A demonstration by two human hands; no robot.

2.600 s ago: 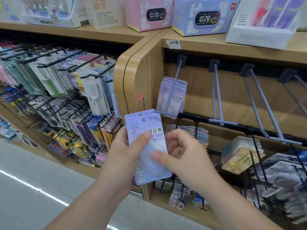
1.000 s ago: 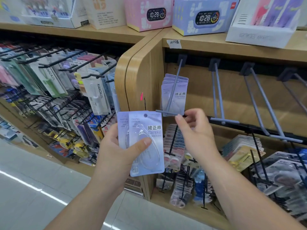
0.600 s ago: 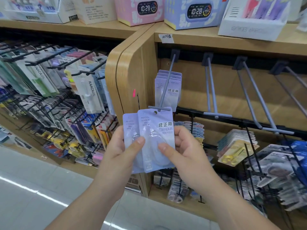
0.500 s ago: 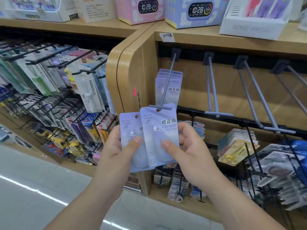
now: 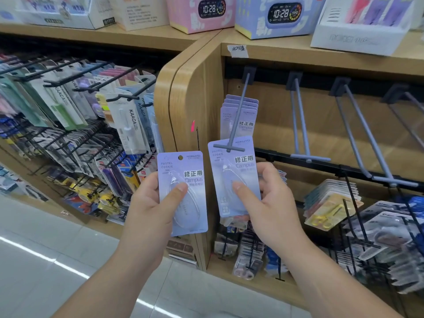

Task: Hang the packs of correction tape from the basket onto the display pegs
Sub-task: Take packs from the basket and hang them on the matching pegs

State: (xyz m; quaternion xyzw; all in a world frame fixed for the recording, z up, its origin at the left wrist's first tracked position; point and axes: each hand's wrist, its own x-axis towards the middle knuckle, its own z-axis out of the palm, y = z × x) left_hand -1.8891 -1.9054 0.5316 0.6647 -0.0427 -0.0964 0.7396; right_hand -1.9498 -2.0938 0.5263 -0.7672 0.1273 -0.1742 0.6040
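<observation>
My left hand (image 5: 151, 203) grips a lilac pack of correction tape (image 5: 183, 193) upright, thumb across its clear blister. My right hand (image 5: 268, 203) pinches a second lilac pack (image 5: 231, 173), thumb on the front and fingers behind. That pack's top edge sits right at the T-shaped tip of the leftmost grey peg (image 5: 237, 120); the tip overlaps the pack's top. Several identical packs (image 5: 238, 113) hang further back on the same peg. The basket is out of view.
Three more grey pegs (image 5: 300, 125) stand bare to the right. Below them black hooks carry scissors packs (image 5: 330, 203) and other goods. A wooden shelf end panel (image 5: 183, 99) separates a crowded pen rack (image 5: 68, 115) on the left. Clock boxes (image 5: 273, 14) sit on the top shelf.
My right hand took the front pack from the two in my left hand and lifted it up and right to the peg's tip. My left hand keeps one pack.
</observation>
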